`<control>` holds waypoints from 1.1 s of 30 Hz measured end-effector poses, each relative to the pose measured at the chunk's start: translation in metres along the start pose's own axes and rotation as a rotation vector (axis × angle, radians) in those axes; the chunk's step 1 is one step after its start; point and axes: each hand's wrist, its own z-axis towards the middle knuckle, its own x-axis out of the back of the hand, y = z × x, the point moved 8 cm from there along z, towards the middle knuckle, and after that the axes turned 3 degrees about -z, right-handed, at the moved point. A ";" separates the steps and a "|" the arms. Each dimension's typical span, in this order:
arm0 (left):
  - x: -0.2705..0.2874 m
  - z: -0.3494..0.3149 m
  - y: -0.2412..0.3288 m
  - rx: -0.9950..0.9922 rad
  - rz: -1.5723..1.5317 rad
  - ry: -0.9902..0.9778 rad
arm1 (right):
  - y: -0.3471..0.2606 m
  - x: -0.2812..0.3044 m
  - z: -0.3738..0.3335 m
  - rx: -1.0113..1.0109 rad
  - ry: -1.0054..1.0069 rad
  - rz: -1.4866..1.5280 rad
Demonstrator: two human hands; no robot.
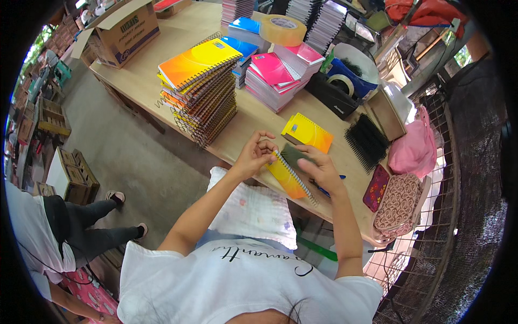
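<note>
In front of me, at the table's near edge, a yellow-and-orange spiral notebook (286, 176) lies tilted, its wire binding running diagonally. My left hand (254, 155) pinches the upper end of the binding, thumb and index finger together and the other fingers curled. Across the binding, my right hand (322, 170) bends its fingers over the far edge of the notebook's dark grey-green side (293, 155), thumb close to its face. A blue pen (322, 190) lies partly under my right hand. Just beyond sits another yellow-and-orange notebook (307, 133).
A tall stack of spiral notebooks (202, 92) stands at left, with pink notebooks (275, 75) and a tape roll (281, 29) behind. Black wire combs (367, 141), a pink bag (414, 146) and a patterned pouch (398, 202) line the right side. A person (59, 227) stands at far left.
</note>
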 end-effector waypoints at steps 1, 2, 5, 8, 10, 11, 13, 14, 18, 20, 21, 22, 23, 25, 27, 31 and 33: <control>-0.001 -0.002 -0.001 0.005 -0.012 0.001 | -0.009 -0.001 0.000 0.072 0.026 -0.251; -0.001 -0.004 -0.001 0.011 -0.017 0.001 | -0.019 -0.003 0.000 0.148 0.054 -0.498; 0.002 -0.006 0.009 -0.009 0.021 0.027 | -0.025 0.058 -0.034 0.143 0.470 -0.802; -0.015 -0.006 0.022 -0.001 0.007 -0.007 | 0.025 0.129 -0.078 -0.049 0.683 -1.132; -0.021 -0.009 0.019 0.018 0.015 0.000 | 0.030 0.119 -0.089 0.032 0.691 -1.332; -0.021 -0.008 0.016 0.027 0.045 0.021 | 0.026 0.112 -0.091 0.087 0.697 -1.432; -0.022 -0.005 0.015 0.029 0.085 0.046 | 0.014 0.077 -0.094 0.173 0.512 -1.281; -0.027 -0.005 0.018 0.032 0.097 0.039 | 0.015 0.055 -0.094 0.195 0.377 -1.226; -0.042 -0.006 0.024 0.043 0.104 -0.001 | 0.042 0.041 -0.098 0.113 0.262 -1.217; -0.045 -0.009 0.028 0.081 0.145 0.021 | 0.043 0.060 -0.101 0.059 0.419 -1.033; -0.048 -0.008 0.029 0.094 0.162 0.030 | 0.034 0.069 -0.097 0.036 0.497 -0.945; -0.049 -0.006 0.030 0.090 0.183 0.028 | 0.015 0.065 -0.090 0.158 0.467 -1.011; -0.050 -0.007 0.030 0.089 0.200 0.032 | -0.024 0.052 -0.081 0.277 0.429 -1.074; -0.054 -0.007 0.030 0.097 0.246 0.031 | -0.080 0.028 -0.067 0.479 0.359 -1.226; -0.057 -0.007 0.032 0.107 0.293 0.038 | -0.110 0.006 -0.057 0.650 0.274 -1.409; -0.057 -0.006 0.035 0.118 0.335 0.049 | -0.113 -0.005 -0.048 0.791 0.213 -1.554; -0.056 -0.007 0.036 0.119 0.355 0.058 | -0.109 -0.010 -0.046 0.841 0.169 -1.611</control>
